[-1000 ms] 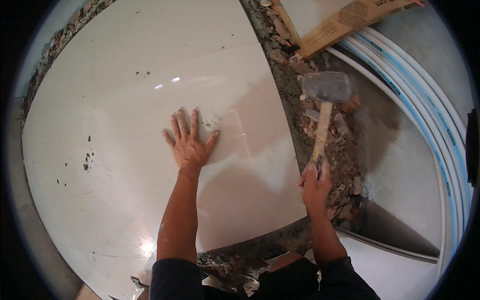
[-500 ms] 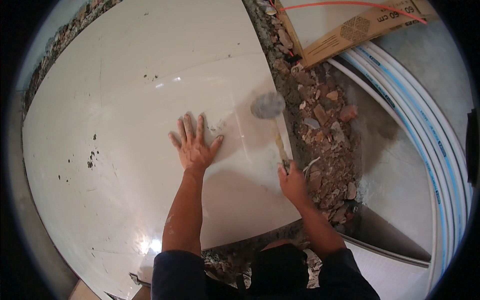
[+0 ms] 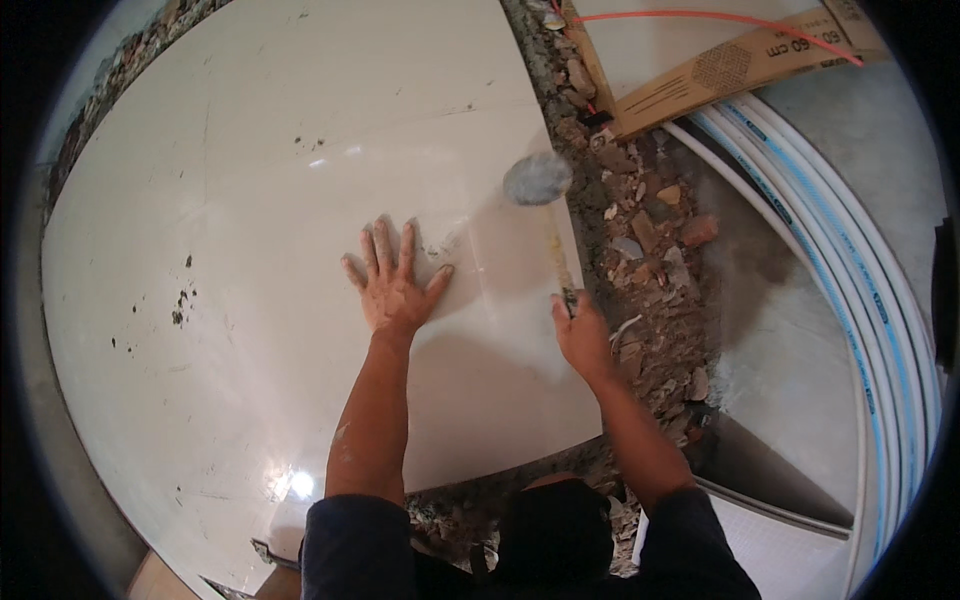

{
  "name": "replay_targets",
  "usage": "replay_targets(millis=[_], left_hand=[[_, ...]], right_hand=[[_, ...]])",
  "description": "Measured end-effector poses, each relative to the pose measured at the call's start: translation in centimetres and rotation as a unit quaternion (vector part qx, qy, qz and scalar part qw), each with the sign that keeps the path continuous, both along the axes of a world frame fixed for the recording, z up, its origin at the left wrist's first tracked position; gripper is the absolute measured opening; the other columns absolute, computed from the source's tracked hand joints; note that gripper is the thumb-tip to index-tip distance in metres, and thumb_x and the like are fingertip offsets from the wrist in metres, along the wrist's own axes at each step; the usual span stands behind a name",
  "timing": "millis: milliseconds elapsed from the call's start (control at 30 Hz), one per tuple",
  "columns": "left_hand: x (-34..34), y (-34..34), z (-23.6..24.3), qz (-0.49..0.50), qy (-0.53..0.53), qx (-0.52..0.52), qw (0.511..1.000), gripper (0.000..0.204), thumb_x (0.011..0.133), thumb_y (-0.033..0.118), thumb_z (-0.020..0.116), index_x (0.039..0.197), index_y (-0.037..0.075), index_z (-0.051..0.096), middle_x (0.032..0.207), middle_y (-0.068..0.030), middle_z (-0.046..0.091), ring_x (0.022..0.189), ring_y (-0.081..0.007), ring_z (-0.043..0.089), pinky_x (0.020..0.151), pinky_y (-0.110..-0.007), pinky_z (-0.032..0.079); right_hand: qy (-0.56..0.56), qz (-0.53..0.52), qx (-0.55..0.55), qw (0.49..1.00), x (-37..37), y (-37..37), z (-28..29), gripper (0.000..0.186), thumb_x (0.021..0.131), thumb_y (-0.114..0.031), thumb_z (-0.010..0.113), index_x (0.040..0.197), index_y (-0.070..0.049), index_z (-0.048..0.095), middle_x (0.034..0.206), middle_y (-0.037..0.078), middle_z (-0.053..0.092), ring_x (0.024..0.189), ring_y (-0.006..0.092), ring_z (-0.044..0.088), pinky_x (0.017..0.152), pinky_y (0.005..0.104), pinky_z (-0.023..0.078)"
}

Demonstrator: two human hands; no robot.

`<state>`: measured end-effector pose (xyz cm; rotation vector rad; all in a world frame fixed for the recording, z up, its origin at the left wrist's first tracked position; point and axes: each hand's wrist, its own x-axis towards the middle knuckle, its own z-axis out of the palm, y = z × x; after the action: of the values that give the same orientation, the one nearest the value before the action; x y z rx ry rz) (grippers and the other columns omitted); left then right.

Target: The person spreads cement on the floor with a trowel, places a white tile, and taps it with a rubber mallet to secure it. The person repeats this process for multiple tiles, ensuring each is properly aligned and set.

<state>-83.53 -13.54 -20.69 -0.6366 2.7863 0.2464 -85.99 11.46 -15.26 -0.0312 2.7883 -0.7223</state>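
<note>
My left hand (image 3: 395,290) lies flat on a large glossy cream floor tile (image 3: 280,220), its fingers spread. To the right, my right hand (image 3: 583,335) is closed round the handle of a mallet (image 3: 538,180) with a rounded grey head and a yellowish handle. The mallet head is over the tile near its right edge; whether it touches the surface I cannot tell. Dark specks of mortar (image 3: 180,305) dot the tile left of my left hand, and a grey smudge marks it by my left thumb.
Broken rubble (image 3: 650,250) runs along the tile's right edge. Beyond it are coiled white pipes (image 3: 830,220) with blue stripes, and a cardboard piece (image 3: 720,75) under a red-orange strip (image 3: 690,14). A white panel (image 3: 740,540) lies at the lower right, and a tool (image 3: 265,553) at the lower left.
My right hand and the mallet have moved slightly up in the picture, and the mallet head is less blurred. My left hand stays flat on the tile.
</note>
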Motion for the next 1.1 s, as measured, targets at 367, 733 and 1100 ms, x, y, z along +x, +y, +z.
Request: replay_targets(millis=[367,733,1100], left_hand=[[0.1,-0.1,0.1,0.002,-0.004,0.001,1.000,0.085,0.084,0.070,0.046,0.153,0.030,0.017,0.160,-0.0071,0.008,0.148,-0.0269,0.002,0.116,-0.056,-0.001],[-0.4,0.2,0.5,0.011,-0.018,0.000,1.000,0.084,0.085,0.070,0.045,0.153,0.029,0.018,0.160,-0.0048,0.006,0.148,-0.0257,0.001,0.117,-0.055,0.000],[-0.3,0.2,0.0,0.001,0.004,-0.023,1.000,0.083,0.085,0.072,0.042,0.152,0.029,0.019,0.160,-0.0062,0.010,0.147,-0.0276,0.004,0.117,-0.056,0.001]], right_hand=[[0.003,-0.013,-0.069,0.998,0.3,0.0,-0.3,0.038,0.094,-0.035,0.056,0.102,0.002,0.054,0.076,0.026,0.063,0.074,0.0438,0.065,0.062,0.0482,0.049],[-0.001,0.073,-0.003,0.997,-3.6,-4.9,-1.8,0.046,0.094,-0.042,0.052,0.102,0.003,0.053,0.071,0.026,0.063,0.072,0.0443,0.064,0.064,0.0505,0.050],[0.020,0.042,-0.089,0.995,-5.1,-7.8,-0.6,0.047,0.094,-0.044,0.052,0.096,0.002,0.054,0.072,0.025,0.064,0.074,0.0432,0.065,0.067,0.0499,0.051]])
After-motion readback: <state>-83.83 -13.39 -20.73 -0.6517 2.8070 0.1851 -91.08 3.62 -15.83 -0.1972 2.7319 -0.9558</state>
